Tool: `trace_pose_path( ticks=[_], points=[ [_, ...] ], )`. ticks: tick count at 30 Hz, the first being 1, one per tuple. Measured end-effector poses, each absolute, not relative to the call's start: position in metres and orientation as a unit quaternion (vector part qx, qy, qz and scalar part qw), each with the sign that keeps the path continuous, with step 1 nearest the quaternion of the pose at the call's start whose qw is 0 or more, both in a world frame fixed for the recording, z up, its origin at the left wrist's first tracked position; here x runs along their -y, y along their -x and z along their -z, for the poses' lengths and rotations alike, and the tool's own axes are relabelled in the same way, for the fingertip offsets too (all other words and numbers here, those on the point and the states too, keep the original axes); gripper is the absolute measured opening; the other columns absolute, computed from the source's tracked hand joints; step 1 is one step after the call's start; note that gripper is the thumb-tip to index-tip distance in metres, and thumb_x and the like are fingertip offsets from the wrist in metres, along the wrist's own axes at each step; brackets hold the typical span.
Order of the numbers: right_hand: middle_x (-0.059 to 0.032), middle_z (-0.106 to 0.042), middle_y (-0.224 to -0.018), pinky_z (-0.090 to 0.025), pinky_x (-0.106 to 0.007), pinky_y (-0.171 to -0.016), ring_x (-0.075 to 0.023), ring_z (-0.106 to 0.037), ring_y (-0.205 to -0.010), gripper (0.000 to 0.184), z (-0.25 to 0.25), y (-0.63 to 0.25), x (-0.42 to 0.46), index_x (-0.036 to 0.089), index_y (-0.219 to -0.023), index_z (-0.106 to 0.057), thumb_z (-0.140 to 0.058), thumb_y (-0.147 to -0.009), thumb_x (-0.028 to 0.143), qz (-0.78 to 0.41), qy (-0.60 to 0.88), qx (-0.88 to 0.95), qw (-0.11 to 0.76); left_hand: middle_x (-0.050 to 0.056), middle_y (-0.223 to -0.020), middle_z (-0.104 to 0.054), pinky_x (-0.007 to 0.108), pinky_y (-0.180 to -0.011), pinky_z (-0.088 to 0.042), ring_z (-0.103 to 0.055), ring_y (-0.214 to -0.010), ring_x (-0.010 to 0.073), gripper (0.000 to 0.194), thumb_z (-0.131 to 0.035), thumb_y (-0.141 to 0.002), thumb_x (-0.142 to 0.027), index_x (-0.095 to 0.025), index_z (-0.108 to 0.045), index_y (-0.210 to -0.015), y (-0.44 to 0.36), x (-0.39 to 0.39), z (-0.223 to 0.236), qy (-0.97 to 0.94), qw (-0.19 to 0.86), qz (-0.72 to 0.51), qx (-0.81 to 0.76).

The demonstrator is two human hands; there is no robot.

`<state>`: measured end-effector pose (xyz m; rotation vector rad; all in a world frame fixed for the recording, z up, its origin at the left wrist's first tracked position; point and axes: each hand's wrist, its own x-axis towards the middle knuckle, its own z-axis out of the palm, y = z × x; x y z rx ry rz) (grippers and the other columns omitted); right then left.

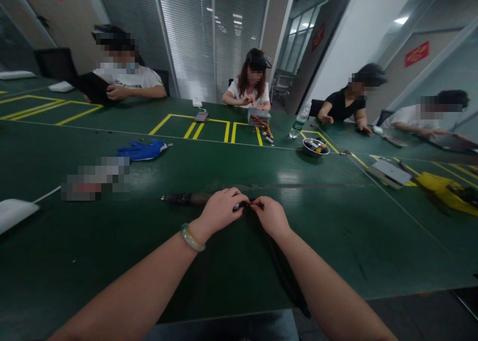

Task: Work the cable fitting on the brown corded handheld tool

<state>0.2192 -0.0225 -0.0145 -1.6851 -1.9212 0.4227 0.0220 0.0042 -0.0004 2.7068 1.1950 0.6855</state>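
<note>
Two bare forearms reach forward from the bottom of the view and converge above a green workbench [339, 241], with the wrists angled inward. The left hand [220, 210], wearing one pale green bangle [192, 237], and the right hand [271, 216] nearly meet at the fingertips. Their fingers are narrowly pinched around one small dark part [242, 206], too small to identify, held just above the bench. One dark rod-shaped tool [182, 199] lies on the bench just beside the left hand, and one black cord [287, 276] runs from below the right hand toward the bench edge. Farther along the bench are one blue glove [142, 150], one steel bowl [315, 147] holding small items, one plastic water bottle [300, 120], and one metal box [259, 116] with colored wires. Four other people [250, 79] sit around the bench, their hands apart from these two
</note>
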Motion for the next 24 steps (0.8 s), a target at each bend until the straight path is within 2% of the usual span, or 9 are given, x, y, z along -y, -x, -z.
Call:
trace_pose_path(
  ticks=[11,17,21,24],
  points=[
    [0.0003,-0.065,-0.086,-0.041,-0.026,-0.074,-0.0149,-0.059,-0.08,0.008,0.012,-0.214,0.023,0.021,-0.084,-0.067,-0.061,-0.09,0.02,-0.119,0.622,0.73,0.259,0.002,-0.105,-0.06,0.037,-0.084,-0.046,-0.058,-0.094,0.0211,0.022,-0.062,-0.084,-0.023,-0.028,-0.063,-0.106,-0.022,-0.007,0.001,-0.893,0.058,-0.221,-0.388],
    [-0.0016,-0.065,-0.089,-0.041,-0.026,-0.075,-0.0161,-0.06,-0.084,0.007,0.008,-0.211,0.025,0.021,-0.087,-0.065,-0.059,-0.091,0.02,-0.1,0.633,0.732,0.231,0.001,-0.11,-0.061,0.037,-0.091,-0.044,-0.058,-0.099,0.0213,0.033,-0.063,-0.082,-0.022,-0.027,-0.058,-0.114,-0.023,-0.006,0.0,-0.886,0.067,-0.236,-0.393],
    [-0.0017,-0.066,-0.089,-0.041,-0.026,-0.073,-0.017,-0.061,-0.083,0.002,0.007,-0.208,0.025,0.021,-0.091,-0.062,-0.06,-0.09,0.021,-0.109,0.653,0.714,0.225,0.002,-0.11,-0.062,0.037,-0.09,-0.045,-0.058,-0.1,0.0216,0.033,-0.063,-0.082,-0.022,-0.027,-0.057,-0.114,-0.023,-0.005,0.0,-0.884,0.07,-0.239,-0.396],
    [0.0003,-0.067,-0.087,-0.041,-0.026,-0.07,-0.017,-0.062,-0.08,0.023,0.008,-0.208,0.024,0.022,-0.11,-0.058,-0.063,-0.088,0.019,-0.138,0.664,0.696,0.236,0.002,-0.109,-0.062,0.036,-0.089,-0.045,-0.058,-0.1,0.0216,0.033,-0.063,-0.081,-0.023,-0.027,-0.057,-0.113,-0.023,-0.005,0.0,-0.884,0.072,-0.237,-0.396]
  ],
)
